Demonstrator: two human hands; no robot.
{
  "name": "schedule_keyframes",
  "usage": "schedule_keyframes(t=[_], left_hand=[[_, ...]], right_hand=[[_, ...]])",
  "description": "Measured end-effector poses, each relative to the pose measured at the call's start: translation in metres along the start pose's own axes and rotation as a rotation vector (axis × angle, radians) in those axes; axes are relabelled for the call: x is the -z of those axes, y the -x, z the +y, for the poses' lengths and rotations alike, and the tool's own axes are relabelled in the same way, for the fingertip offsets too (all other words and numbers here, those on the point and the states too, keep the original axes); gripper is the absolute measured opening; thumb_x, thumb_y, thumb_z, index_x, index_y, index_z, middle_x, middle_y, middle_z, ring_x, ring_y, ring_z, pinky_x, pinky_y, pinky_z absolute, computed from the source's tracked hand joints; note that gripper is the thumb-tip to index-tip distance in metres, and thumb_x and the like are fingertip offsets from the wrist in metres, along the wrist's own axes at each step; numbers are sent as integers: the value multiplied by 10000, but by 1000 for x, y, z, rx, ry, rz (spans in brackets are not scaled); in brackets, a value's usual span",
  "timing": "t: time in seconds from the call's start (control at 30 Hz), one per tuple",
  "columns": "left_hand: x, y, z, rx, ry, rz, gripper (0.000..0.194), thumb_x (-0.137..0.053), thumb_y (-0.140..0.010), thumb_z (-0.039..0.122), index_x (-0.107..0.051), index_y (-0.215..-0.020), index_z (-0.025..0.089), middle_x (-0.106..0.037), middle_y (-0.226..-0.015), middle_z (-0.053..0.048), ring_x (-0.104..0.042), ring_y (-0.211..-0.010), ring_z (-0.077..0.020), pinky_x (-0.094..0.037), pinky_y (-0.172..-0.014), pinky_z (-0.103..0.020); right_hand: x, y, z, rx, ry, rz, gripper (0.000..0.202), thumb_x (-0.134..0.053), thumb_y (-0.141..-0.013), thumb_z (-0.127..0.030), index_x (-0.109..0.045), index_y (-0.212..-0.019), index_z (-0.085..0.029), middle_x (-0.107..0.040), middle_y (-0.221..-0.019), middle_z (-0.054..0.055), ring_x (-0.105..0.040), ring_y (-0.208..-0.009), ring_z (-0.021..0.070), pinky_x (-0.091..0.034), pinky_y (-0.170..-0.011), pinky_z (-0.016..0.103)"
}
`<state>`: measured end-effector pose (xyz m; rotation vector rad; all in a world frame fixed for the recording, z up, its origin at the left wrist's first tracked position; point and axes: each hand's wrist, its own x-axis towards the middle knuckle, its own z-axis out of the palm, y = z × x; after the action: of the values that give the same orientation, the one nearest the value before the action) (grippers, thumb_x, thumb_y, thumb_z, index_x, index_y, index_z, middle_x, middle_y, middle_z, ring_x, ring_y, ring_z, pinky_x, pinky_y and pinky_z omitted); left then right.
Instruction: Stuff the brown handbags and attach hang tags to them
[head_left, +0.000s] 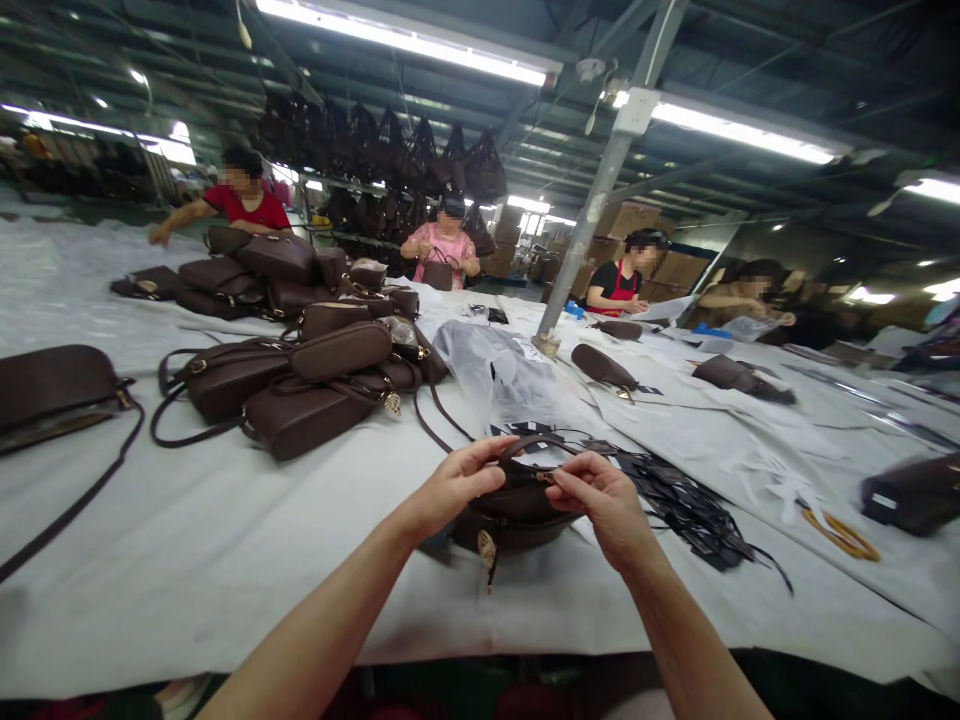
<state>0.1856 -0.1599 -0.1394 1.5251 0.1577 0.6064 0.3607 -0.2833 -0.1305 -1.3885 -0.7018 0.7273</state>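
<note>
Handbag (517, 522), dark brown, is sitting near the close edge of the white-covered counter (247, 570), a gold leaf-shaped charm (487, 548) hanging down its front; the left hand (448, 487) is touching the left side of its carry handle (541, 438), the grip looking slightly parted, though whether it is pinching anything cannot be told; the right hand (602, 500) is closing its grip, thumb against finger, on the small gold zipper pull (544, 477) at the right end of the top opening.

Just beyond, black tags (686, 500) with cords are lying in a loose heap to the right; orange loops (840, 535) and white strips (780, 482) are lying past them; a brown shoulder bag (56, 390) is resting at the far left, another brown bag (915, 495) at the far right. Behind the handbag, clear plastic (480, 365) is spreading over the counter; to its left, brown bags (322, 375) are leaning on one another in a pile.

Farther off, a slanting post (596, 200) is rising; a person in a red top (259, 208) is reaching sideways, a person in pink (442, 245) is holding a bag, a person in a red apron (621, 285) is handling a pale sheet; more bags (420, 155) are hanging behind them.
</note>
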Motion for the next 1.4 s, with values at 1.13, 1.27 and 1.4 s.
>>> schedule_keyframes(t=[1.13,1.27,1.4], left_hand=[[37,6,3,-247,-637,-2,135,-559,-774,78,-658,-724,156,-612,-910,-64,-567,-885,-166,-455,-826,-282],[29,10,-11,-146,-435,173,115,-560,-730,68,-617,-684,157,-605,-945,-61,-564,-896,-167,-463,-793,-278],[21,9,-21,-128,-245,188,99,-559,-688,67,-565,-632,148,-608,-893,-48,-557,-806,-147,-437,-696,-248]], right_hand=[[-9,1,4,68,144,25,432,-874,-543,-457,-590,-700,-171,-674,-616,19,-685,-591,172,-538,-490,215],[-6,1,2,56,152,22,411,-875,-543,-444,-600,-673,-168,-683,-644,29,-680,-607,168,-541,-509,222],[-15,2,3,26,98,33,424,-888,-514,-434,-595,-671,-170,-671,-622,14,-667,-583,151,-531,-499,207]])
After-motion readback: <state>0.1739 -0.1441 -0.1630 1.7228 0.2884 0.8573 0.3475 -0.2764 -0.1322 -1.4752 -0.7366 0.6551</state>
